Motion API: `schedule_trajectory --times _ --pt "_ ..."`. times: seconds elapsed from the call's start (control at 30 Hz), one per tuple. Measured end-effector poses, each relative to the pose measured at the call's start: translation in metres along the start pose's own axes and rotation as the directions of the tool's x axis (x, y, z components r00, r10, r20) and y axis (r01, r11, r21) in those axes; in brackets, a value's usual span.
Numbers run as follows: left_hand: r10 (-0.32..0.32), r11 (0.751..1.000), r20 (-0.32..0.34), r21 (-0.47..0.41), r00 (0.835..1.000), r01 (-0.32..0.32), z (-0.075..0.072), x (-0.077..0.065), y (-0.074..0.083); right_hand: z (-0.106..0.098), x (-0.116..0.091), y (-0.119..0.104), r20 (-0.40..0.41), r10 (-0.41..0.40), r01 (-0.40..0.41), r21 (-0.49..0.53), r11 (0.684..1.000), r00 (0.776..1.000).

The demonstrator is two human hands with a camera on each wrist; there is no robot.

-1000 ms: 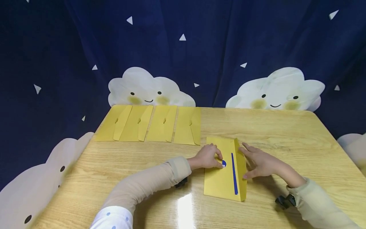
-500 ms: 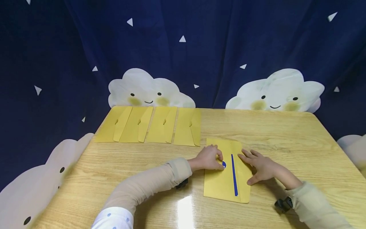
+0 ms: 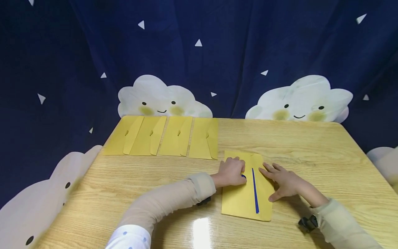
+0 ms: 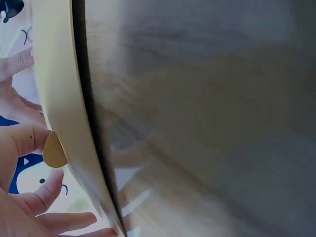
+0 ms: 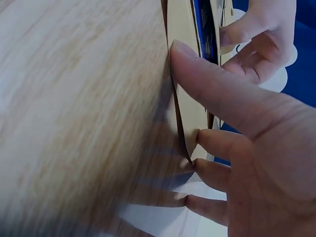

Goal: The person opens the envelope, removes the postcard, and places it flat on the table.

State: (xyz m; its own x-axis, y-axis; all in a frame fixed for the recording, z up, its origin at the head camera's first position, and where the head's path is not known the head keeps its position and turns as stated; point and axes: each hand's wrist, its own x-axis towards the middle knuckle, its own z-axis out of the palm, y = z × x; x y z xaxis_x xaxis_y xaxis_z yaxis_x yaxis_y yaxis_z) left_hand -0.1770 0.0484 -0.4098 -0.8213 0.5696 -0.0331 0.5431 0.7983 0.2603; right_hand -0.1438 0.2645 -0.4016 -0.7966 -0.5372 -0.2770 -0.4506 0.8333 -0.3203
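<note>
A yellow envelope (image 3: 239,204) lies on the table with its flap (image 3: 264,204) spread flat to the right. Along its mouth shows a narrow blue strip (image 3: 255,193) of something inside; a small blue patch appears by the left thumb. My left hand (image 3: 231,172), fingers curled, pinches the envelope's front near the notch; a rounded tan piece (image 4: 54,149) shows at the fingertip in the left wrist view. My right hand (image 3: 286,181) rests with spread fingers at the flap's edge. From the right wrist, the mouth gapes over the blue contents (image 5: 206,29).
Several yellow envelopes (image 3: 203,138) lie side by side at the back left of the wooden table (image 3: 304,148), flaps folded over. Behind the table hangs a dark blue curtain (image 3: 224,62) printed with clouds.
The flap, raised a second ago, has been laid flat by my right hand. My left hand has shifted slightly right over the notch, covering more of the blue patch.
</note>
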Motion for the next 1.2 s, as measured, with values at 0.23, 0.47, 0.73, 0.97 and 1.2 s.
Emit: schedule_trajectory --times 0.23,0.47,0.73,0.97,1.2 --pt "0.011 1.000 0.029 -0.002 1.000 -0.011 0.000 0.004 0.001 0.000 -0.001 0.000 -0.004 0.007 -0.007 0.001 1.000 1.000" --pt "0.070 0.996 0.062 -0.050 0.996 -0.067 -0.002 0.005 -0.004 0.001 -0.001 0.001 0.001 0.013 -0.013 -0.007 1.000 1.000" --pt "0.204 0.978 0.227 -0.076 0.952 -0.192 -0.008 0.013 -0.006 0.001 0.000 0.001 0.014 0.027 -0.026 -0.031 0.999 1.000" --pt "0.264 0.965 0.236 -0.074 0.935 -0.253 -0.013 0.016 -0.009 0.001 0.001 0.003 0.011 0.033 -0.033 -0.030 0.999 0.999" --pt "0.279 0.957 0.178 -0.139 0.944 -0.256 -0.013 0.014 -0.012 0.001 0.001 0.002 0.015 0.037 -0.036 -0.023 0.999 0.999"
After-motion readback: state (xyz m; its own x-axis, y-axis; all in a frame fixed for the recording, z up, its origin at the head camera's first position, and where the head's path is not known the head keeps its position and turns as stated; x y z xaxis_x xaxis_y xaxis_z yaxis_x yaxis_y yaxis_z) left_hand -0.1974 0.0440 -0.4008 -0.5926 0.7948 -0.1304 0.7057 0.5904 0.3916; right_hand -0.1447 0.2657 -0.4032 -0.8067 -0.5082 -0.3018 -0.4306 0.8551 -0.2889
